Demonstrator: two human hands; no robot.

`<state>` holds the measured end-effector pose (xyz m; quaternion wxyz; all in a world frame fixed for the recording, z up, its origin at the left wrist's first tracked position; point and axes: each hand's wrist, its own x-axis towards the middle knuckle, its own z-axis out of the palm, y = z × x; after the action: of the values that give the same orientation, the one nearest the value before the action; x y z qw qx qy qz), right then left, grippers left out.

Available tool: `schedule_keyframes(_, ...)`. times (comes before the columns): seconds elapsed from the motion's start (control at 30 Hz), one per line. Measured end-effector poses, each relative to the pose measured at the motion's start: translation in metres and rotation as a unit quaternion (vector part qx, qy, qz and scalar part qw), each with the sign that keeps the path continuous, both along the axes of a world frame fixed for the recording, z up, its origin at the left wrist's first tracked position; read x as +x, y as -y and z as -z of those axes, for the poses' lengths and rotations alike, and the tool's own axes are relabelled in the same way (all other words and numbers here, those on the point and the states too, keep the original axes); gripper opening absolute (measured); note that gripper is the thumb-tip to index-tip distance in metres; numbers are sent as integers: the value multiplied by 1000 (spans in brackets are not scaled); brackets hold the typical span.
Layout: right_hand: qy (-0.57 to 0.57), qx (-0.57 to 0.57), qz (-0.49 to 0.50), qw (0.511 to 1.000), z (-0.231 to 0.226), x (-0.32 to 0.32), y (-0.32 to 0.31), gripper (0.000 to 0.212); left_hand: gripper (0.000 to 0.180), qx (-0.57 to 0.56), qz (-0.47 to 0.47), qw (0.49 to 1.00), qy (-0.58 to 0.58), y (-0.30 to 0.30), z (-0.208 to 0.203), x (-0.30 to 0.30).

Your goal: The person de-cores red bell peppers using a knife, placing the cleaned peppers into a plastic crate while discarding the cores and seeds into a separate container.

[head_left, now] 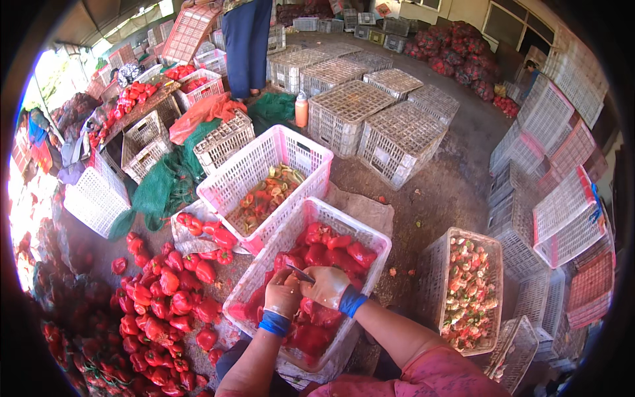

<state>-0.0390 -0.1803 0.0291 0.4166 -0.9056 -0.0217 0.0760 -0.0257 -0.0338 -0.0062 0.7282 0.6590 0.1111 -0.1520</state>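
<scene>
My two hands are close together over a white and pink plastic crate [360, 231] filled with red bell peppers [340, 251]. Blue bands circle both wrists, over what look like thin pale gloves. In my right hand [327, 286], fingers closed, is a small dark-bladed knife [301, 274]; its blade points up and left toward the other hand. My left hand [283, 295] has its fingers curled in beside the blade. Whatever it grips, if anything, is hidden. Just beyond stands another white and pink crate [304, 149] holding pepper scraps [272, 192].
A large pile of whole red peppers [159, 304] lies on the floor at left. At right stands a crate [426, 284] of chopped pepper cores [471, 294]. Upturned crates [350, 102], an orange bottle [301, 110], green netting [162, 198] and a person in dark trousers [246, 49] are farther off.
</scene>
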Motion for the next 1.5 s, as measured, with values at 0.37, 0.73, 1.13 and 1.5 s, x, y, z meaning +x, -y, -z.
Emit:
schedule_keyframes(0.37, -245, 489, 249, 799, 42, 0, 4, 23, 22, 74, 48, 985, 149, 13, -4, -11)
schedule_keyframes(0.73, 32, 273, 395, 877, 45, -62, 267, 33, 46, 370, 268, 877, 147, -26, -47, -14)
schedule_keyframes(1.13, -89, 55, 526, 844, 22, -69, 204, 45, 60, 561, -169, 810, -16, -348, 96, -42)
schedule_keyframes(1.5, -325, 79, 374, 865, 41, 1, -45, 38, 60, 715, 224, 623, -226, -403, 294, -58)
